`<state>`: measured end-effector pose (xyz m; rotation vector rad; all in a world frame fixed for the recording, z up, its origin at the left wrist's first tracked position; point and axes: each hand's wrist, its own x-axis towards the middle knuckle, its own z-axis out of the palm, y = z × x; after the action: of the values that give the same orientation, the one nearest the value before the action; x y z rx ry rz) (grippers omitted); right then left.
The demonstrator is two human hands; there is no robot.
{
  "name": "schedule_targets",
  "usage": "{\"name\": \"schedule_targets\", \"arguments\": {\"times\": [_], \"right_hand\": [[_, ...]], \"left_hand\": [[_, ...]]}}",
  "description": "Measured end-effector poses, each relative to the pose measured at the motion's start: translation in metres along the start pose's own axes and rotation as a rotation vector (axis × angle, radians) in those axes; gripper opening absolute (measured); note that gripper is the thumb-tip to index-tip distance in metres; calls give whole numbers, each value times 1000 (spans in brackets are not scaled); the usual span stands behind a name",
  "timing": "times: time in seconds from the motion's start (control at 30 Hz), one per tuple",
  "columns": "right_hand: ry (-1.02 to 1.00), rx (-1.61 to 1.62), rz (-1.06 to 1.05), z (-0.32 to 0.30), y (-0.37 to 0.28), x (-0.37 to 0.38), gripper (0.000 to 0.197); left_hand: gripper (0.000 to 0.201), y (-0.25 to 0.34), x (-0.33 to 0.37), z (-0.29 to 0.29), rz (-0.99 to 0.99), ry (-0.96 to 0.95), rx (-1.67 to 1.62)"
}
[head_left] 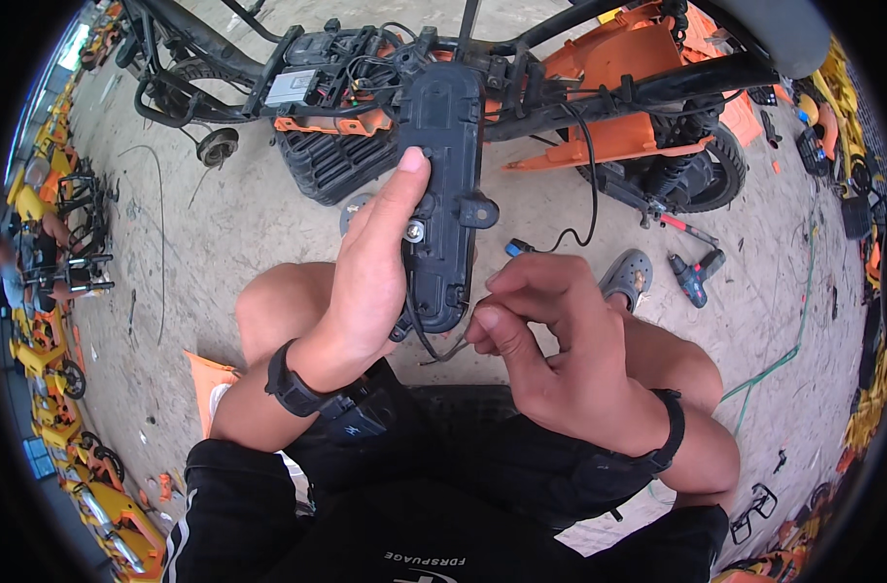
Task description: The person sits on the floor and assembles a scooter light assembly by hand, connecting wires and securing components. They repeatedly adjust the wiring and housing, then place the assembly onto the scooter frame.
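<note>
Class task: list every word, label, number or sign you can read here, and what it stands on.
Long black plastic housing in the left hand: no readable text.
Black fabric shirt: white lettering and emblem, wording not copied here.
Small black device at the left wrist: pale mark, too small to read.

Over here, the left hand [361, 277] is covering an edge of the black housing [445, 146]. The right hand [570, 355] is hiding one end of a thin cable [448, 356]. The bike's black frame [691, 75] is running out of view; a distant person [14, 282] is looking too blurred to make out.
</note>
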<state>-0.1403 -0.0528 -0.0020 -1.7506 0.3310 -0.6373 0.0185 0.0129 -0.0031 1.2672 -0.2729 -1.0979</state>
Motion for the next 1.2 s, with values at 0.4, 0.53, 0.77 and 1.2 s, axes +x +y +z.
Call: {"name": "schedule_targets", "arguments": {"times": [0.4, 0.53, 0.77, 1.2], "right_hand": [[-146, 659, 595, -17, -5, 15, 15], [-177, 739, 662, -18, -3, 16, 16], [-143, 839, 711, -15, 0, 16, 12], [-4, 433, 264, 2, -5, 3, 14]], "left_hand": [[63, 1, -3, 6, 17, 32, 38], [63, 0, -3, 6, 28, 7, 24], [63, 1, -3, 3, 14, -33, 4], [58, 2, -3, 4, 133, 25, 60]]}}
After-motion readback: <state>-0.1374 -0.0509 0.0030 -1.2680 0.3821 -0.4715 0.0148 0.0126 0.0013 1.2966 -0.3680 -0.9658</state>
